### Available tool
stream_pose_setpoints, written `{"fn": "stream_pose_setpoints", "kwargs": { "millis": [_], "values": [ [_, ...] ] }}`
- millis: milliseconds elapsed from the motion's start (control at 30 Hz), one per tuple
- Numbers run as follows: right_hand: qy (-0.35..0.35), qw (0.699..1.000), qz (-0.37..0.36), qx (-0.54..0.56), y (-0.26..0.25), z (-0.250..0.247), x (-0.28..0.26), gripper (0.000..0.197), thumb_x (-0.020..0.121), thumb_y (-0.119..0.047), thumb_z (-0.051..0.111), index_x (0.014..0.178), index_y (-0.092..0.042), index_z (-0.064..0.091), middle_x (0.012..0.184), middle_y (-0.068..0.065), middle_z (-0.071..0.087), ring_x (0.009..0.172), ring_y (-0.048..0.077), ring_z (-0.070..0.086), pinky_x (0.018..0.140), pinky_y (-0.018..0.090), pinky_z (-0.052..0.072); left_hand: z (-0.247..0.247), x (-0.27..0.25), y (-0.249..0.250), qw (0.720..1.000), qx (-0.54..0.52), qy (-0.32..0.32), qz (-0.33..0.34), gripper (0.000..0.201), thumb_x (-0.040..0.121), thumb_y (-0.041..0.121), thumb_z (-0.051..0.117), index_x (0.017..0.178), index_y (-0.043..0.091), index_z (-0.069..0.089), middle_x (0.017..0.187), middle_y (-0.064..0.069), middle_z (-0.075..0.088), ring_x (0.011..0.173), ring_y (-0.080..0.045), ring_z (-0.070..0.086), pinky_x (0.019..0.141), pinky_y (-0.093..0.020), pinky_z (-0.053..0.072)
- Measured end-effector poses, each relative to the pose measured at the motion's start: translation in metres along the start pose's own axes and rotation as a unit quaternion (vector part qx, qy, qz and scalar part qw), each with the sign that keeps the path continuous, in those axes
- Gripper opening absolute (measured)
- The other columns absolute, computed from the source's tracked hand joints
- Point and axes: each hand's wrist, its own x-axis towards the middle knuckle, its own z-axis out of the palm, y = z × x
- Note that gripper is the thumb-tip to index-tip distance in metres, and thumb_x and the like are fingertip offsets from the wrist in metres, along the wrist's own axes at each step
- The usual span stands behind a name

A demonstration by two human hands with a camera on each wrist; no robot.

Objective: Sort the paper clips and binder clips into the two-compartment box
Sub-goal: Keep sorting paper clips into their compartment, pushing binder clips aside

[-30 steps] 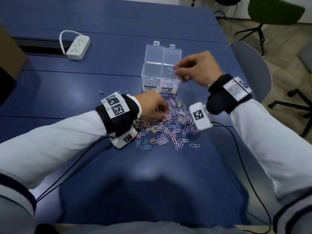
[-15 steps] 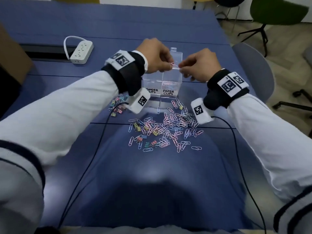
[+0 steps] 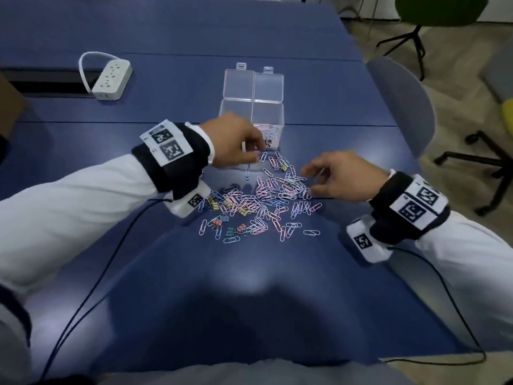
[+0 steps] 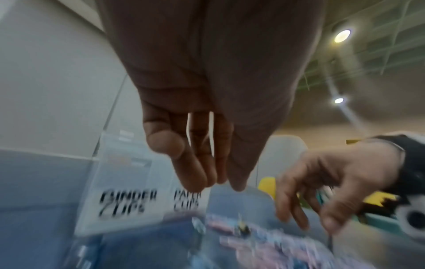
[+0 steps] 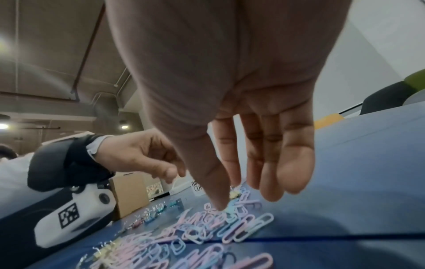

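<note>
A clear two-compartment box (image 3: pixel 266 107) stands on the blue table with its lid open behind it; a few paper clips lie in its right compartment. In front of it spreads a pile of pastel paper clips (image 3: pixel 266 198) mixed with small binder clips (image 3: pixel 218 223). My left hand (image 3: pixel 254 159) hangs over the pile's far edge, just before the box, fingers pointing down and holding nothing (image 4: pixel 214 183). My right hand (image 3: pixel 308 182) hovers at the pile's right side with straight fingers, its thumb tip touching the paper clips (image 5: pixel 220 214). The box labels (image 4: pixel 124 200) read BINDER CLIPS and PAPER CLIPS.
A white power strip (image 3: pixel 112 79) lies at the far left. A grey chair (image 3: pixel 402 107) stands past the table's right edge, and a cardboard box (image 3: pixel 8 107) is at the left edge. Wrist cables (image 3: pixel 111 245) trail toward me.
Both hands have come down from above the box to the pile. The paper clip they held between them over the box is no longer in either hand.
</note>
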Motion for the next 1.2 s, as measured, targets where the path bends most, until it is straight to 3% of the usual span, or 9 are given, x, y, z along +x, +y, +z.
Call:
{"fn": "stream_pose_setpoints", "kwargs": {
  "millis": [133, 300, 400, 533, 633, 733, 967, 1067, 1200],
  "values": [
    [0.034, 0.999, -0.002, -0.029, -0.008, 0.004, 0.029, 0.037, 0.079, -0.02, 0.066, 0.116, -0.024, 0.066, 0.099, -0.003, 0.066, 0.084, 0.013, 0.061, 0.084, 0.023, 0.047, 0.025, 0.005, 0.003, 0.994, 0.065, -0.089, 0.008, 0.049, 0.09, 0.036, 0.056, 0.137, 0.025, 0.046, 0.116, -0.008, 0.054, 0.096, -0.021, 0.054, 0.086, -0.035, 0.047],
    [0.073, 0.996, 0.033, -0.029, -0.022, 0.007, 0.054, 0.028, 0.074, -0.043, 0.072, 0.095, -0.025, 0.073, 0.085, -0.001, 0.069, 0.084, 0.02, 0.064, 0.083, 0.033, 0.054, 0.034, 0.017, 0.011, 0.986, 0.122, -0.107, 0.028, 0.057, 0.092, 0.039, 0.051, 0.144, 0.022, 0.036, 0.14, -0.01, 0.043, 0.125, -0.03, 0.044, 0.098, -0.047, 0.045],
    [0.057, 0.997, 0.041, -0.031, -0.024, 0.012, 0.057, 0.021, 0.072, -0.039, 0.077, 0.086, -0.023, 0.073, 0.084, 0.002, 0.071, 0.083, 0.022, 0.066, 0.08, 0.033, 0.055, 0.036, 0.014, 0.011, 0.983, 0.13, -0.125, 0.04, 0.048, 0.092, 0.036, 0.05, 0.138, 0.02, 0.045, 0.133, -0.01, 0.048, 0.121, -0.029, 0.046, 0.099, -0.044, 0.044],
    [0.069, 0.996, 0.05, -0.009, -0.014, 0.006, 0.051, 0.013, 0.075, -0.029, 0.075, 0.084, -0.02, 0.074, 0.074, -0.003, 0.065, 0.078, 0.015, 0.063, 0.074, 0.021, 0.046, 0.036, 0.001, 0.01, 0.988, 0.062, -0.125, 0.068, 0.041, 0.093, 0.031, 0.052, 0.133, 0.024, 0.052, 0.12, -0.007, 0.054, 0.107, -0.022, 0.053, 0.092, -0.037, 0.047],
    [0.093, 0.992, 0.076, 0.03, -0.001, -0.009, 0.05, 0.011, 0.076, -0.027, 0.073, 0.085, -0.02, 0.075, 0.076, -0.002, 0.068, 0.077, 0.011, 0.061, 0.074, 0.017, 0.04, 0.035, 0.003, 0.014, 0.993, 0.042, -0.09, 0.063, 0.045, 0.093, 0.031, 0.051, 0.138, 0.024, 0.046, 0.128, -0.007, 0.05, 0.11, -0.019, 0.05, 0.094, -0.035, 0.044],
    [0.111, 0.989, 0.091, 0.037, 0.005, -0.015, 0.057, 0.011, 0.076, -0.023, 0.072, 0.086, -0.02, 0.075, 0.079, -0.001, 0.069, 0.08, 0.013, 0.063, 0.077, 0.018, 0.042, 0.034, 0.016, 0.019, 0.993, 0.072, -0.086, 0.045, 0.05, 0.093, 0.029, 0.049, 0.141, 0.019, 0.041, 0.14, -0.009, 0.045, 0.126, -0.027, 0.044, 0.104, -0.041, 0.041],
    [0.075, 0.992, 0.102, -0.017, 0.006, -0.003, 0.067, 0.021, 0.073, -0.025, 0.069, 0.094, -0.029, 0.073, 0.085, -0.003, 0.07, 0.093, 0.021, 0.066, 0.088, 0.032, 0.053, 0.044, 0.005, 0.035, 0.978, 0.12, -0.122, 0.115, 0.039, 0.096, 0.023, 0.041, 0.133, 0.016, 0.052, 0.141, -0.003, 0.049, 0.123, -0.027, 0.047, 0.101, -0.036, 0.039],
    [0.085, 0.993, 0.065, -0.042, 0.002, -0.001, 0.061, 0.035, 0.077, -0.02, 0.063, 0.11, -0.03, 0.068, 0.084, -0.009, 0.063, 0.097, 0.021, 0.064, 0.09, 0.035, 0.052, 0.046, -0.015, 0.029, 0.984, 0.055, -0.119, 0.124, 0.041, 0.097, 0.024, 0.043, 0.138, 0.021, 0.048, 0.145, 0.0, 0.045, 0.131, -0.021, 0.04, 0.108, -0.034, 0.031],
    [0.006, 0.994, -0.05, -0.095, -0.014, 0.01, 0.047, 0.049, 0.081, -0.004, 0.051, 0.118, -0.032, 0.064, 0.102, -0.002, 0.055, 0.098, 0.022, 0.058, 0.084, 0.033, 0.049, 0.044, -0.022, 0.012, 0.996, 0.05, -0.072, 0.033, 0.044, 0.094, 0.03, 0.046, 0.137, 0.024, 0.047, 0.131, -0.005, 0.051, 0.119, -0.024, 0.047, 0.097, -0.042, 0.046]
  ]
}}
